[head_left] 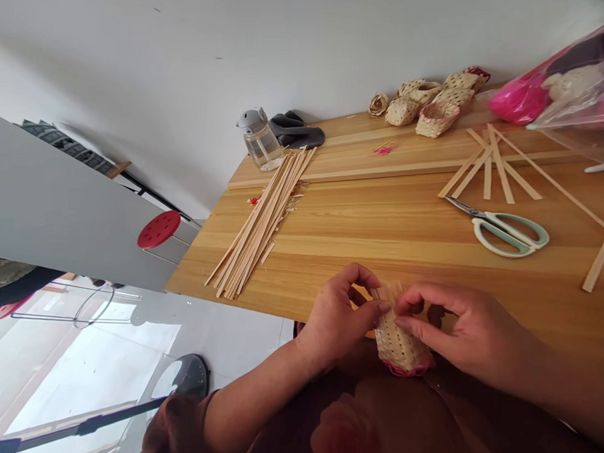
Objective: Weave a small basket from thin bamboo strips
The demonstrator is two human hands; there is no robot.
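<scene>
Fingers (364, 280) of both my hands are clenched on a small woven strip basket (400, 342), pinching it from two sides. My left hand (333, 318) grips the side nearest it, with the thumb pressed on the weave, while my right hand (466, 329) closes in from the opposite side, its thumb and fingertips working near the top. The basket sits just past the near edge of the tabletop (381, 213), above my brown top, with its pink-trimmed end (407, 367) toward me and its loose pale strip ends (389, 293) standing away from me. As I judge it, I'm at the weaving stage, firming up the strips toward the unfinished end. The next move calls for snugging those loose ends and working them into the weave. Beyond the basket to the left lies a bundle of thin wooden strips (255, 232), with a glass bottle (259, 145) and a grey cloth (295, 130) farther behind it. To the right of the basket are green-handled scissors (507, 231) and a few scattered strips (489, 168). Straight ahead, well past it, stands a cluster of woven pieces (421, 108), and a pink plastic bag (519, 100) lies farther right.
</scene>
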